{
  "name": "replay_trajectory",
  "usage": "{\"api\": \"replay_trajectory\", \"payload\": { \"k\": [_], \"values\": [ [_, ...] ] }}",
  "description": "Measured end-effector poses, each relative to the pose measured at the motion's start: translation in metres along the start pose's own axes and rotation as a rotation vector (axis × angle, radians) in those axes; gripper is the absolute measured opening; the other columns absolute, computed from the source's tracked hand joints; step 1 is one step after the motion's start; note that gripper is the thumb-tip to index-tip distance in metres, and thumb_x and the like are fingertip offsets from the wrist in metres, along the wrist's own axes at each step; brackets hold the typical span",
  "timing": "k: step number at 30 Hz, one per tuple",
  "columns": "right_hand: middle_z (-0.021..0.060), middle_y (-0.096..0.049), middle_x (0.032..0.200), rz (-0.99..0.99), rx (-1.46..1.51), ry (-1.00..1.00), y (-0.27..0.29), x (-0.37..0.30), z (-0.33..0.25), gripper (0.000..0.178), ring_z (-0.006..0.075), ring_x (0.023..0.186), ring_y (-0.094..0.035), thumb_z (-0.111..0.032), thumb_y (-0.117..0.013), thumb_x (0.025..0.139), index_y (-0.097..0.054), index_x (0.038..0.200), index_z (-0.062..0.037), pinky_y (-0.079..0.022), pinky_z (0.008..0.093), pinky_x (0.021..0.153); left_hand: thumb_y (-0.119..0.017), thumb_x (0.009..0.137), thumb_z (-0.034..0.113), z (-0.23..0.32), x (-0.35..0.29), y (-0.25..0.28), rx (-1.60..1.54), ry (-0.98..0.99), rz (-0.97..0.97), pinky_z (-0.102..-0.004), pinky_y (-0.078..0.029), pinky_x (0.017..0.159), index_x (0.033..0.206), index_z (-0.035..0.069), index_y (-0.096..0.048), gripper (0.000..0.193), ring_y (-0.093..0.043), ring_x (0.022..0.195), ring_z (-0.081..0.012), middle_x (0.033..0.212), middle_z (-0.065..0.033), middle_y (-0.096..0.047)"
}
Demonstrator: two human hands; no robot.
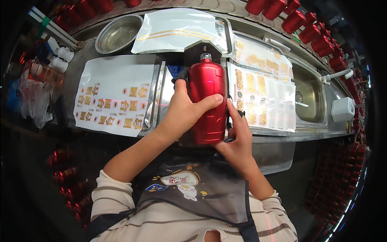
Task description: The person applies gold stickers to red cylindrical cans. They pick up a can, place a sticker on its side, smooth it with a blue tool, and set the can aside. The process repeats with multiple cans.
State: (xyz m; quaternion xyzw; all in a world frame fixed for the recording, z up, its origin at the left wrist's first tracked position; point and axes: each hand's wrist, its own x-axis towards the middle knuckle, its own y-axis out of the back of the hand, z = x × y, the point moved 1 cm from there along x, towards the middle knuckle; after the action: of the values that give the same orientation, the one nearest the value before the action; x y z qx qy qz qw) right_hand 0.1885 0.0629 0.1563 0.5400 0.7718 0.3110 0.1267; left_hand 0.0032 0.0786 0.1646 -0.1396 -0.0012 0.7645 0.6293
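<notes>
A shiny red bottle [205, 117] with a short clear neck is held between my two hands, its neck pointing away from me. My left hand [183, 107] grips it from the left, the thumb lying across its front. On the right side, my right hand [238, 139] closes round the lower part, with fingers along the edge and under the base. Dark coverings show on some fingers of both hands. Beyond the neck is a dark metal holder [213, 46]. Sheets of gold decals lie on both sides: a left sheet [115, 72] and a right sheet [284, 103].
A round metal basin [117, 34] stands at the far left, beside a tray with a white sheet [173, 24]. At the right are a sink [310, 88] with a white faucet [338, 75] and a white jug [342, 109]. Several red bottles [293, 21] line the back.
</notes>
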Motion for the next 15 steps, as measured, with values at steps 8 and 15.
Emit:
{"api": "replay_trajectory", "payload": {
  "k": [8,15],
  "values": [
    [0.0195,-0.055,0.117,-0.010,-0.079,-0.092,-0.013,0.013,-0.001,0.092,0.0313,0.096,-0.063,-0.011,-0.084,0.069,-0.041,0.150,-0.0075,-0.053,0.0370,0.079,-0.077,0.082,0.032,0.016,-0.004,0.003,0.495,-0.114,0.010,-0.0468,-0.044,0.101,0.129,-0.011,-0.038,0.075,-0.048,0.121,-0.0461,0.132,-0.0346,-0.041],
    [0.0099,-0.058,0.109,-0.169,-0.010,-0.054,0.008,0.008,-0.001,0.092,0.0071,0.066,-0.046,-0.003,-0.079,0.067,-0.042,0.151,-0.0079,-0.039,0.0198,0.057,-0.083,0.077,0.037,0.000,0.001,0.038,0.408,-0.251,0.082,-0.0410,-0.046,0.098,0.132,-0.007,-0.044,0.081,-0.053,0.116,-0.0351,0.130,-0.0257,-0.048]
  ]
}}
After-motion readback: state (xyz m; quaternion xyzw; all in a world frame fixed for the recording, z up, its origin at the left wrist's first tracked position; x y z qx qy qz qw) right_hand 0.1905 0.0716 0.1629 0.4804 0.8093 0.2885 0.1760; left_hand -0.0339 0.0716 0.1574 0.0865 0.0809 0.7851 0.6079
